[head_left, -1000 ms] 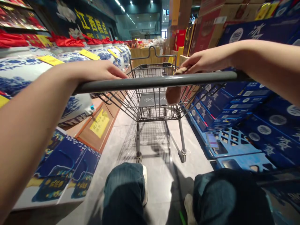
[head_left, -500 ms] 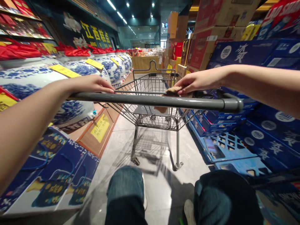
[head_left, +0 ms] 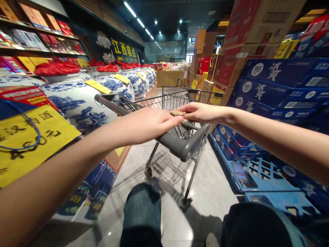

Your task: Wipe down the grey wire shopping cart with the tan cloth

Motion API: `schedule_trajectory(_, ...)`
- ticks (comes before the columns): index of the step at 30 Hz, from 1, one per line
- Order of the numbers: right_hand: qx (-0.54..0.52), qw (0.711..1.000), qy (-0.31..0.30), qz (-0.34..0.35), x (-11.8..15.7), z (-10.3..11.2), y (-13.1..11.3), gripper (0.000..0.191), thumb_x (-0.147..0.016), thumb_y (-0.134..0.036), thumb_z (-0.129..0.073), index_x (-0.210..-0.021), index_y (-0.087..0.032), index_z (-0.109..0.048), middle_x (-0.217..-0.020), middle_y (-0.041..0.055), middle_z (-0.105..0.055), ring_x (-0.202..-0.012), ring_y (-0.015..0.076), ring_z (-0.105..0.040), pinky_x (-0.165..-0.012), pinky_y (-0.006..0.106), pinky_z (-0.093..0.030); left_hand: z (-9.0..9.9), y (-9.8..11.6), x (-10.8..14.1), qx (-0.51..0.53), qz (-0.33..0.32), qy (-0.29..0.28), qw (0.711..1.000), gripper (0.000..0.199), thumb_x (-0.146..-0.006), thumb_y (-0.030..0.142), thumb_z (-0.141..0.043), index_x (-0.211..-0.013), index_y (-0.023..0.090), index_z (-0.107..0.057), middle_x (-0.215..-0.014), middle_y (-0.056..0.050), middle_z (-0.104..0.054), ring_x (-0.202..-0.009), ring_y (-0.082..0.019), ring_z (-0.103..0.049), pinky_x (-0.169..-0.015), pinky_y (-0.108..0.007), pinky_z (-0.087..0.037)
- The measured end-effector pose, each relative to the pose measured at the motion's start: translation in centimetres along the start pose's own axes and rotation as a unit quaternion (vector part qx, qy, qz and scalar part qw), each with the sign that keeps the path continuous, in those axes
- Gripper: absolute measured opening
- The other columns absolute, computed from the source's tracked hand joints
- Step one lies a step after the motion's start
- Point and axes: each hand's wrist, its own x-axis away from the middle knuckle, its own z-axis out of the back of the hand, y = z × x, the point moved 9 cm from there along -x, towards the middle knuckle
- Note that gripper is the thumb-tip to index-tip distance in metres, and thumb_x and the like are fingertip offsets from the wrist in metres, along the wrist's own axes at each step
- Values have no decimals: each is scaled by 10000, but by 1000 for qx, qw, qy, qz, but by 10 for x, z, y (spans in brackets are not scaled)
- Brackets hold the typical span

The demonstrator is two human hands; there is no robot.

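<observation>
A grey shopping cart (head_left: 180, 145) stands in front of my knees, turned at an angle, its handle end toward me. My left hand (head_left: 151, 125) is over the handle, palm down, thumb stretched to a small brown cloth-like piece (head_left: 177, 113); its other fingers are mostly hidden. My right hand (head_left: 199, 112) meets it from the other side, fingers closed on the same brown piece. Both hands touch or nearly touch each other above the handle. The wire basket (head_left: 177, 99) lies beyond them.
Blue-and-white jars (head_left: 77, 103) with red cloth tops line the left side, along with a yellow price sign (head_left: 38, 140). Stacked blue boxes (head_left: 277, 73) and a light-blue pallet (head_left: 267, 178) flank the right. Tall cartons (head_left: 246, 34) rise behind. Pale floor (head_left: 208, 192) runs between.
The cart has swung so its handle slants toward me. My left hand has left the handle's left part and moved right to the brown piece beside my right hand. The view has shifted left.
</observation>
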Motion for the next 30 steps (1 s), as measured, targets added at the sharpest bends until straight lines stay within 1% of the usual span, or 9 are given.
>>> schedule_trajectory(1,-22,1000,4,20,-2,-3,1,369,-951,-357,-584,-1214,-165,-758,-979,38,-729,-793,143,-582,-725,254,-480,-6,10,10,15,-25,-30,999,574,-968,700,-411,-1139,338,-822,-1166,1,-804,-1092,-246,-715,-950,-304,-523)
schedule_trajectory(3,-62,997,6,43,-2,-8,5,377,-937,-349,-600,-1217,-146,-752,-955,32,-708,-768,127,-546,-714,247,-457,-9,12,24,39,-59,-60,996,617,-1003,659,-317,-1261,339,-777,-1282,8,-769,-1189,-263,-684,-1044,-350,-497)
schedule_trajectory(5,-88,995,-17,34,1,-15,10,365,-925,-335,-614,-1195,-136,-756,-918,25,-689,-748,119,-519,-694,242,-435,-6,-2,31,51,-69,-75,994,619,-1002,648,-316,-1321,341,-749,-1360,11,-735,-1262,-273,-649,-1116,-382,-462)
schedule_trajectory(8,-91,991,-94,9,4,-36,10,295,-918,-327,-632,-1090,-130,-769,-828,0,-643,-719,111,-477,-660,238,-390,-1,-27,34,56,-63,-94,992,637,-975,680,-380,-1405,335,-700,-1419,-13,-705,-1326,-294,-613,-1165,-405,-434)
schedule_trajectory(12,-105,980,-163,37,-5,-62,-14,171,-914,-278,-631,-913,-132,-721,-787,-25,-584,-722,102,-443,-684,242,-370,0,-54,32,50,-41,-121,991,726,-938,718,-432,-1500,300,-622,-1493,-44,-658,-1388,-309,-574,-1194,-413,-416)
schedule_trajectory(15,-120,974,-185,46,-18,-77,-30,102,-917,-200,-600,-901,-140,-681,-792,-29,-564,-731,107,-435,-712,251,-373,-2,-79,29,18,2,-126,992,783,-932,732,-404,-1544,275,-576,-1575,-47,-589,-1445,-308,-530,-1230,-414,-372)
schedule_trajectory(20,-131,976,-166,58,-44,-93,-48,152,-879,-64,-560,-775,-173,-578,-745,-46,-499,-717,113,-401,-717,260,-364,-1,-119,25,-47,73,-116,989,875,-930,758,-373,-1598,208,-504,-1668,-83,-472,-1513,-328,-456,-1257,-418,-324)
schedule_trajectory(25,-178,973,-130,61,-67,-105,-57,255,-886,-64,-574,-696,-203,-478,-727,-45,-466,-715,125,-398,-729,273,-378,5,-139,26,-25,84,-134,987,803,-971,654,-418,-1600,159,-481,-1677,-87,-450,-1519,-279,-443,-1252,-372,-308)
schedule_trajectory(30,-169,975,-125,73,-85,-117,-65,249,-914,-117,-584,-706,-206,-481,-756,-37,-449,-725,132,-392,-750,285,-397,12,-151,17,2,108,-145,984,651,-991,533,-483,-1475,114,-596,-1546,-97,-606,-1323,-205,-599,-1164,-330,-401)
